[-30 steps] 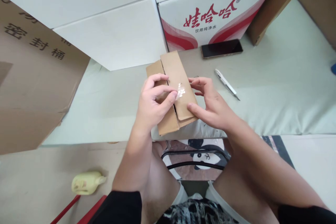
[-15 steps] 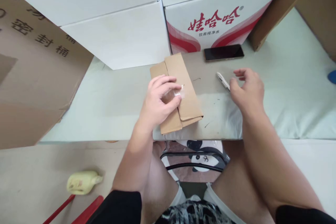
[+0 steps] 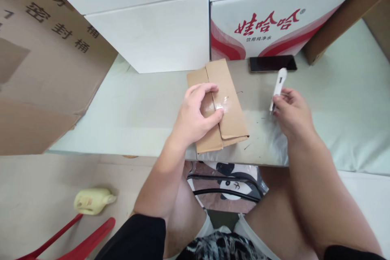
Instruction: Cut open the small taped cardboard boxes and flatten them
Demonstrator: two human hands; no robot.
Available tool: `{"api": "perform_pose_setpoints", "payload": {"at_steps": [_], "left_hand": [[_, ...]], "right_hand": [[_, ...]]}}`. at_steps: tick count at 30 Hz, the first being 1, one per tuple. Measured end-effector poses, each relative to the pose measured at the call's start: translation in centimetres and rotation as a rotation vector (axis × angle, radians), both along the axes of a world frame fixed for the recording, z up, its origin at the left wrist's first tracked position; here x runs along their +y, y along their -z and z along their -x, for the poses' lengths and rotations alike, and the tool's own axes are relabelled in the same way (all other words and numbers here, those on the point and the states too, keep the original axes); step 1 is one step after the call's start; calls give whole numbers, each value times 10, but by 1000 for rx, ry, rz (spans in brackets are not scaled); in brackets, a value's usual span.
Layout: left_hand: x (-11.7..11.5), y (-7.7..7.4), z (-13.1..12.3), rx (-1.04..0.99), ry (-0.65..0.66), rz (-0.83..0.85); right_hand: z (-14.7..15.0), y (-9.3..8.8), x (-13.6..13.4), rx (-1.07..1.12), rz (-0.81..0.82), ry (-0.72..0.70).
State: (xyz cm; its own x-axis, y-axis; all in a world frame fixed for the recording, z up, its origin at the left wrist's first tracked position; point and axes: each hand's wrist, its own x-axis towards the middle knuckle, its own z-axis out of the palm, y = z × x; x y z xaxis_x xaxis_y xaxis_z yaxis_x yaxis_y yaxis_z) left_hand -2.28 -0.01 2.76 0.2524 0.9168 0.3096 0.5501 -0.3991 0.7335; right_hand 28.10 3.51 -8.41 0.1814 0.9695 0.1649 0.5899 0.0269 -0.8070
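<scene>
A small cardboard box [image 3: 233, 118] lies slantwise on the pale green cover, its top flaps closed. Clear tape [image 3: 224, 105] crosses the seam between the flaps. My left hand [image 3: 196, 111] holds the box from above, fingers curled over the top and thumb on the tape. To the right, my right hand [image 3: 294, 111] is closed around a white box cutter [image 3: 278, 85], raised off the cover with its wide rounded end pointing up and away from me. Whether its blade is out, I cannot tell. The box and the cutter are apart.
A black phone [image 3: 271, 64] lies at the foot of a white and red carton [image 3: 283, 28]. White cartons [image 3: 152, 40] and a large brown carton [image 3: 45, 73] stand behind and left. A yellow bottle [image 3: 93, 201] and a red object [image 3: 91, 239] are at the lower left.
My right hand has picked the box cutter up from the cover. My left hand stays on the box, its fingers shifted slightly on the tape. The view has shifted a little.
</scene>
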Motion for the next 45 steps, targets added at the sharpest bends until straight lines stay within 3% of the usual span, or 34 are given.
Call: {"api": "perform_pose_setpoints", "payload": {"at_steps": [4,8,15,20,26,34,41,45], "left_hand": [[0,1,-3,-2,-3,-11],[-1,0,-5,39,15,-7],[-2,-2,-3,88,111,-21],[-2,0,-3,86,111,-20],[0,5,1,62,145,-40],[5,10,7,20,113,33],[10,20,5,-35,91,25],[8,17,5,-25,98,20]], "right_hand": [[16,-12,11,370,-109,105],[43,-42,2,856,-169,127],[65,-82,-11,1077,-251,136],[79,-96,-21,957,-466,37],[96,-110,-46,580,-671,-117],[97,-129,-73,-22,-381,-217],[102,-134,-76,-78,-300,-281],[104,-133,-76,-108,-253,-316]]}}
